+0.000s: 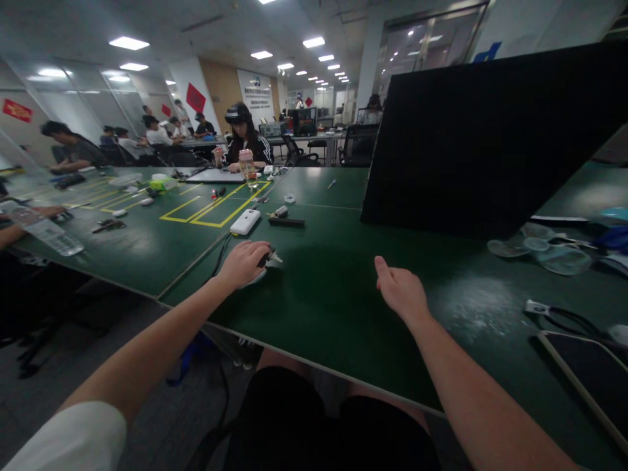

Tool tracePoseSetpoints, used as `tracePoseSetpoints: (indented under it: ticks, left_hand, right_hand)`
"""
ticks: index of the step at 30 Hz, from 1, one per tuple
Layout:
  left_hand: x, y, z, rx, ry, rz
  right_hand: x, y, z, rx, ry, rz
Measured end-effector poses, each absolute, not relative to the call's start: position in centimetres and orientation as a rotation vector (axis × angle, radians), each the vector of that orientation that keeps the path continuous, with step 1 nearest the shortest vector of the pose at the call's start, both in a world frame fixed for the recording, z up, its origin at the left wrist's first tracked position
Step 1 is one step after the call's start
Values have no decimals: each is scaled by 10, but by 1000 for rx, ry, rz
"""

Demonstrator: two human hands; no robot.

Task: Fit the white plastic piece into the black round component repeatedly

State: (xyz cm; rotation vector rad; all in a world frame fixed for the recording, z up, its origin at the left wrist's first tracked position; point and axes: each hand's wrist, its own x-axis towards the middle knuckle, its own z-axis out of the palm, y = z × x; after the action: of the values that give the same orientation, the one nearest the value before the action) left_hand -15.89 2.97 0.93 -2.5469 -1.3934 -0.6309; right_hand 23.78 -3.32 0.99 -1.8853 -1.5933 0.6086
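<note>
My left hand (245, 263) is closed on a small dark object (265, 258) with a pale pointed end, held low over the green table. Its kind is unclear because the fingers cover most of it. A white rounded shape shows partly under that hand. My right hand (401, 293) is over the table to the right, thumb sticking out and the other fingers curled in; nothing shows in it. Beyond my left hand lie a white box-shaped device (245, 222) with a cable, a black bar (286, 222) and a small grey piece (281, 211).
A large black panel (471, 144) stands at the right. Clear plastic pieces (554, 252), a cable (569, 319) and a phone-like device (589, 379) lie near the right edge. At left are a water bottle (46, 229) and keys (108, 226). A person in a headset (240, 137) sits opposite.
</note>
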Motion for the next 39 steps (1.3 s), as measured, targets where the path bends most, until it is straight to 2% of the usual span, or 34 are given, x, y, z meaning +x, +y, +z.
tracePoseSetpoints:
  ticks: [4, 7, 14, 18, 20, 26, 30, 35, 37, 39]
  left_hand:
    - [-179, 34, 11, -2570, -1159, -414]
    - [-188, 37, 7, -2496, -1208, -434]
    - [-163, 70, -7, -1859, -2189, -1225]
    - [-117, 81, -15, -2033, -2410, -1404]
    - [-90, 78, -18, -2212, -2370, -1363]
    - [5, 48, -15, -2741, -1948, -887]
    - [80, 19, -6, -3054, -1667, -767]
    - [137, -7, 2, -3220, -1500, -790]
    - [136, -8, 6, -3244, -1578, -931]
    - [122, -3, 10, -3204, -1651, -1220]
  right_hand:
    - [239, -32, 5, -1897, -1619, 618]
    - [240, -31, 3, -1897, -1631, 601]
    - [240, -32, 3, -1888, -1640, 617]
    - [241, -33, 4, -1866, -1609, 612]
    - [243, -32, 4, -1861, -1578, 607]
    - [263, -28, 8, -1832, -1334, 494]
    - [278, -27, 10, -1880, -1246, 346]
    - [294, -28, 13, -1992, -1181, 312]
    - [300, -28, 17, -2020, -1199, 284]
    - [303, -30, 22, -2089, -1301, 247]
